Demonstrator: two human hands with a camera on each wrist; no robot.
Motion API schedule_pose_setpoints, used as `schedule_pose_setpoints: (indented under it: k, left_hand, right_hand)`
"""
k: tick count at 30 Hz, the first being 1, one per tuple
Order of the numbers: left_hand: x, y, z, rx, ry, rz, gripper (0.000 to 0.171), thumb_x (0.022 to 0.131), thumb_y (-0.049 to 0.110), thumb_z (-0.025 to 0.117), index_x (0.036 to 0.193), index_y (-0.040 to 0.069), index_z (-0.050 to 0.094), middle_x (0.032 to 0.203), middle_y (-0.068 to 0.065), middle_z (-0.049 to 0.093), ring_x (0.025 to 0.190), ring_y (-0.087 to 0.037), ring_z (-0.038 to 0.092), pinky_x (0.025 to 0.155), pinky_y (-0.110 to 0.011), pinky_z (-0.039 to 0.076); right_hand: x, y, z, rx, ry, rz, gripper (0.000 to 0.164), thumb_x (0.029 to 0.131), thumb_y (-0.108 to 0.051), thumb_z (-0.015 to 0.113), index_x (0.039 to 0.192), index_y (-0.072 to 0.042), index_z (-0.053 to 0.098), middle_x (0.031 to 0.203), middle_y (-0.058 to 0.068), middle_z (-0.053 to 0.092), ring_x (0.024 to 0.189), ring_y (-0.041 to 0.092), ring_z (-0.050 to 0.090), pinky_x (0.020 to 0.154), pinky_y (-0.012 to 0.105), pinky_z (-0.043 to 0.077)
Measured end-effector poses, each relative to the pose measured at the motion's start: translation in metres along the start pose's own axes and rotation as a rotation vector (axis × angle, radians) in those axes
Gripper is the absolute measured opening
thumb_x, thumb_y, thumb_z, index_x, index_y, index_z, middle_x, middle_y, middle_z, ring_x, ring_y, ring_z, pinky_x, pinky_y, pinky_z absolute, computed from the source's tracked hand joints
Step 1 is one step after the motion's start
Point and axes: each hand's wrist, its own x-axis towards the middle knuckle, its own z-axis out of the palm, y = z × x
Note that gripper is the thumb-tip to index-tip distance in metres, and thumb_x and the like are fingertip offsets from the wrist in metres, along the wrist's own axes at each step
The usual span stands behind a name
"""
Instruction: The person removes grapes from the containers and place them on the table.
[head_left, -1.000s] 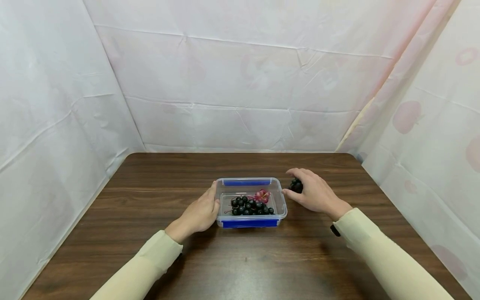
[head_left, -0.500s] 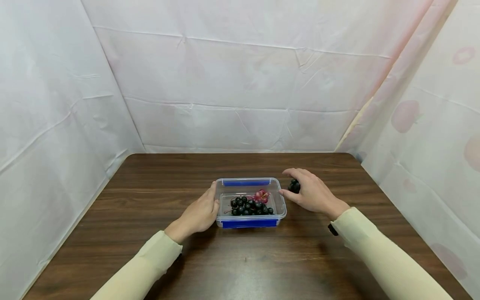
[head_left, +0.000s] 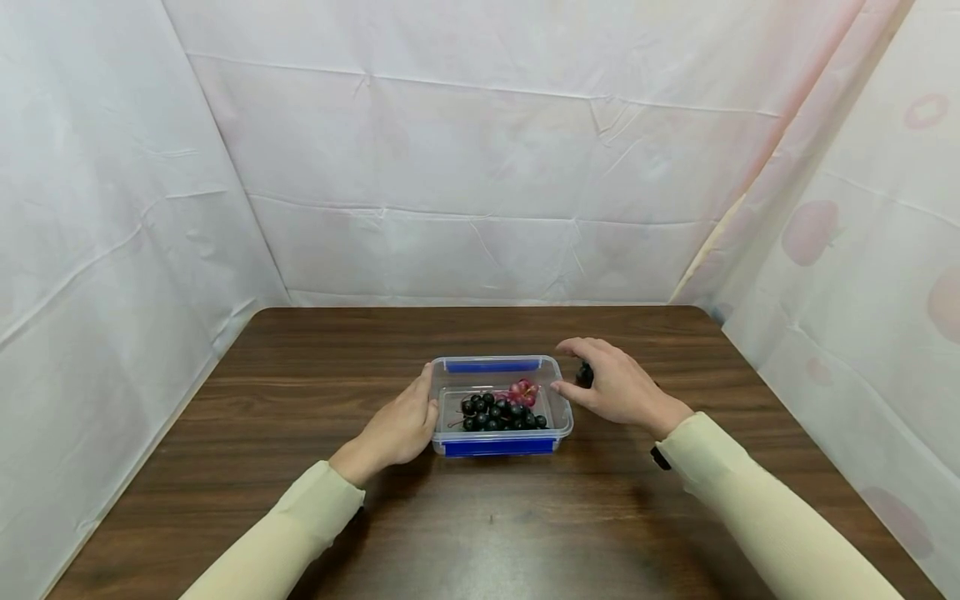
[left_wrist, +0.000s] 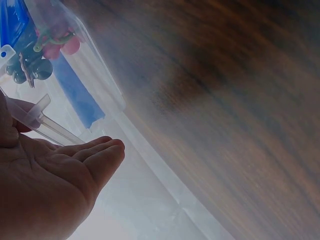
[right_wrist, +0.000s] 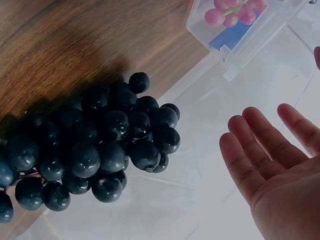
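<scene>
A clear plastic container [head_left: 501, 435] with blue clips stands on the table, holding a bunch of black grapes [head_left: 495, 414] and a small bunch of red grapes [head_left: 522, 392]. Along its left wall lies my left hand [head_left: 399, 418], fingers straight and touching the side; the left wrist view shows the palm and fingertips beside a clear flap. My right hand [head_left: 618, 385] hovers off the container's right side with fingers spread and bent. Another bunch of black grapes [right_wrist: 105, 140] rests on the table beside that hand, partly hidden by it in the head view; the right wrist view shows a gap between them.
The brown wood-grain table [head_left: 480, 517] has rounded far corners. White sheets [head_left: 465, 167] hang behind it and on both sides, the right one printed with pale fruit.
My right hand has drifted slightly left toward the container, and its fingers cover more of the loose black grapes. The left hand and container have stayed in place.
</scene>
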Motion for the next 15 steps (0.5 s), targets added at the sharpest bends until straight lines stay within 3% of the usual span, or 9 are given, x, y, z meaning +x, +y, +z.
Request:
schedule_pose_setpoints:
  k: [15]
  left_hand:
    - [-0.0005, 0.0010, -0.0004, 0.005, 0.003, 0.001, 0.069, 0.110, 0.024, 0.036, 0.163, -0.001, 0.000, 0.167, -0.024, 0.019, 0.152, -0.035, 0.027, 0.122, -0.051, 0.028]
  right_hand:
    - [0.0024, -0.0059, 0.0031, 0.013, -0.031, -0.033, 0.062, 0.094, -0.053, 0.071, 0.142, -0.015, 0.059, 0.140, 0.005, 0.060, 0.129, 0.029, 0.057, 0.102, 0.056, 0.049]
